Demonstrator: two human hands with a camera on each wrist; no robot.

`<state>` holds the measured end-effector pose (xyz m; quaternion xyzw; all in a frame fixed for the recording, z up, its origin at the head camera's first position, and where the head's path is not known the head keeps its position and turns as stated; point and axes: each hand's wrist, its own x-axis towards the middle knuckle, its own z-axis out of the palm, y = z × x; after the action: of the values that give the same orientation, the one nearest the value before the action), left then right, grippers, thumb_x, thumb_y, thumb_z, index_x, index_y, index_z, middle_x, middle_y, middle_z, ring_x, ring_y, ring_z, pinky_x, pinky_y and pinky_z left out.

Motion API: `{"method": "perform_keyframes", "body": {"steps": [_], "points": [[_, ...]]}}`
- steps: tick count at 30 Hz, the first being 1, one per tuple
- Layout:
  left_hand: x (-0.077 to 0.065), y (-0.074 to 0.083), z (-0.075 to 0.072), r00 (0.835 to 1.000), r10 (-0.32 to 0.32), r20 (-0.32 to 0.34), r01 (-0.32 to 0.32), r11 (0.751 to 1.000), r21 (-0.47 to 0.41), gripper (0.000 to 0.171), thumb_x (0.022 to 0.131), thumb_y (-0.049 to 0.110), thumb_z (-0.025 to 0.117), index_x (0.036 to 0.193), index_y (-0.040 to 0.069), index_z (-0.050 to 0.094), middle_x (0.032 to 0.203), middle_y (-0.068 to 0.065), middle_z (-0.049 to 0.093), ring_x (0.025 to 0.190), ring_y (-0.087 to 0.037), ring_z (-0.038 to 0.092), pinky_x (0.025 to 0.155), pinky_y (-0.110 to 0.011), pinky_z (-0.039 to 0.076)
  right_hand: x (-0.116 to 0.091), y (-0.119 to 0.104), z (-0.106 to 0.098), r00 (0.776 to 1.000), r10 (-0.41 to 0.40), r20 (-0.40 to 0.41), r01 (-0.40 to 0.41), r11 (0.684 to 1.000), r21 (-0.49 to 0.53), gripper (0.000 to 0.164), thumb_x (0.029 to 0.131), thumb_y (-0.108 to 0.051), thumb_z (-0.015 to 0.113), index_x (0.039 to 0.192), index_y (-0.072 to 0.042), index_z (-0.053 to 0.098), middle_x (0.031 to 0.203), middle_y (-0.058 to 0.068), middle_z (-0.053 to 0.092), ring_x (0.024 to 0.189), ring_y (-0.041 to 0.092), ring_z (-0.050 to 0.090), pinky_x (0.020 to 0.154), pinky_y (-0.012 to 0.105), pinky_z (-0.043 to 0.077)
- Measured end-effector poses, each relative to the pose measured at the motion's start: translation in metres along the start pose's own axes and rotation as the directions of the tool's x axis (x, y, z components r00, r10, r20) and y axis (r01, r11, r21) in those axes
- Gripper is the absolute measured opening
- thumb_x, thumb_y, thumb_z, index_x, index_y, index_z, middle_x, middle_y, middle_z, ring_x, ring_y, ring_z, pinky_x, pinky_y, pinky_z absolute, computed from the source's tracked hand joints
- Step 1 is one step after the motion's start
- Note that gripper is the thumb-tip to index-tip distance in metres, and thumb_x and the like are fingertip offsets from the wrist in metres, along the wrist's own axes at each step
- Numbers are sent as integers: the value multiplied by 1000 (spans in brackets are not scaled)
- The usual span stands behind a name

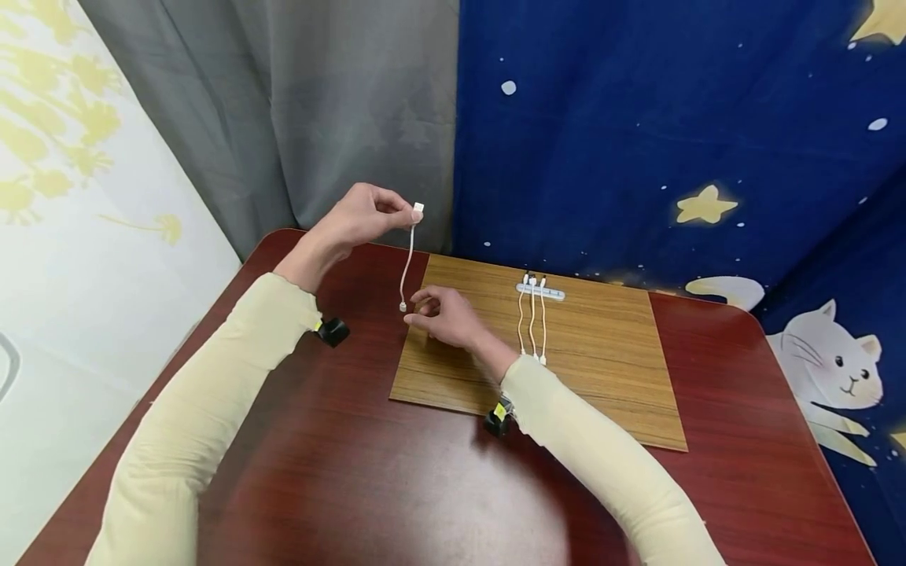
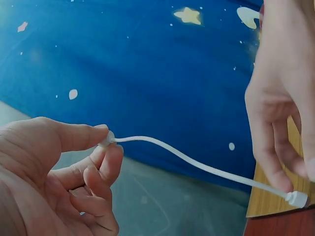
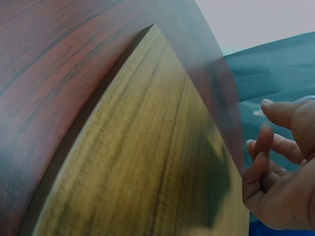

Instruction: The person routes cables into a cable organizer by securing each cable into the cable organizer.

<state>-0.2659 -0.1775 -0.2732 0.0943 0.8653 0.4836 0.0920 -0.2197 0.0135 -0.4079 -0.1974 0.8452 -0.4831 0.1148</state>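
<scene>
My left hand [image 1: 371,214] pinches one plug of a short white USB cable [image 1: 406,271] between thumb and fingertips, above the table's back left. The cable hangs down from it, and its lower connector [image 2: 297,198] dangles free beside my right hand [image 1: 447,316]. The right thumb and forefinger are loosely bent with a gap between them, close to that connector and apparently apart from it. In the right wrist view, the right hand [image 3: 283,172] shows no cable between its fingers. Several white cables [image 1: 533,322] lie side by side on the wooden board, their upper ends in a cable clip strip [image 1: 541,292].
The wood-grain board [image 1: 602,377] lies on the dark red table [image 1: 368,472], towards its back edge. Behind the table hang a grey curtain [image 1: 368,102] and a blue curtain [image 1: 602,141] with stars. A white patterned surface [image 1: 106,259] stands at left.
</scene>
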Motion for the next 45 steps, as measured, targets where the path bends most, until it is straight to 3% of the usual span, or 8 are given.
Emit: {"method": "perform_keyframes", "body": {"steps": [4, 10, 13, 16, 22, 29, 39, 45], "points": [[0, 3, 3, 1000, 4, 0, -4, 1000, -4, 31, 95, 34, 74, 108, 6, 76, 120, -8, 63, 117, -23, 52, 101, -42, 39, 2, 2, 5, 1000, -10, -22, 11, 999, 53, 33, 93, -16, 78, 119, 1, 67, 90, 9, 68, 60, 18, 62, 58, 30, 53], [3, 5, 5, 1000, 14, 8, -14, 999, -30, 30, 95, 34, 73, 107, 6, 76, 120, -9, 64, 117, -25, 52, 102, -44, 37, 5, 5, 8, 994, -7, -112, 11, 999, 39, 35, 92, -21, 80, 117, -3, 64, 85, 6, 66, 68, 19, 61, 60, 28, 48], [4, 5, 8, 1000, 21, 6, -21, 999, -41, 28, 95, 33, 74, 106, 6, 76, 118, -10, 65, 115, -26, 53, 100, -44, 38, 6, 6, 8, 992, -34, -122, 36, 999, 18, 23, 93, -19, 78, 108, -5, 68, 85, 4, 66, 72, 21, 62, 60, 28, 47], [5, 5, 11, 1000, 30, 1, -30, 999, -43, 27, 96, 30, 73, 104, 5, 76, 115, -10, 66, 112, -26, 55, 98, -43, 40, 5, 8, 9, 992, -73, -100, 73, 997, -12, 10, 95, -15, 75, 95, -6, 71, 84, 3, 68, 75, 19, 62, 60, 26, 46], [7, 3, 18, 998, 54, -39, -54, 998, -12, 24, 96, 28, 73, 101, 4, 75, 108, -9, 67, 106, -26, 56, 90, -40, 43, -3, 13, 7, 997, -83, -4, 83, 994, 70, 11, 98, -7, 70, 89, -1, 67, 82, 21, 67, 59, 17, 58, 53, 24, 45], [15, -4, 23, 998, 30, -49, -30, 999, -10, 26, 97, 28, 73, 105, 4, 75, 112, -10, 64, 107, -26, 54, 89, -39, 43, -16, 13, 6, 995, -48, 90, 36, 991, 131, 12, 100, -7, 65, 93, 2, 69, 83, 26, 65, 69, 39, 63, 53, 24, 45], [26, -18, 27, 999, -23, -47, 21, 999, -41, 32, 97, 30, 73, 111, 1, 74, 121, -11, 60, 112, -28, 54, 96, -43, 43, -28, 11, 4, 996, -20, 89, 7, 990, 142, 16, 98, -7, 69, 84, 0, 67, 78, 21, 65, 57, 14, 56, 52, 25, 45], [32, -23, 34, 999, -30, -31, 28, 997, -65, 32, 98, 28, 72, 113, -1, 73, 118, -12, 63, 110, -29, 54, 96, -43, 43, -34, 13, 0, 997, -18, 79, 6, 987, 159, 14, 97, -5, 69, 85, 2, 68, 78, 22, 65, 56, 13, 54, 52, 24, 44]]}}
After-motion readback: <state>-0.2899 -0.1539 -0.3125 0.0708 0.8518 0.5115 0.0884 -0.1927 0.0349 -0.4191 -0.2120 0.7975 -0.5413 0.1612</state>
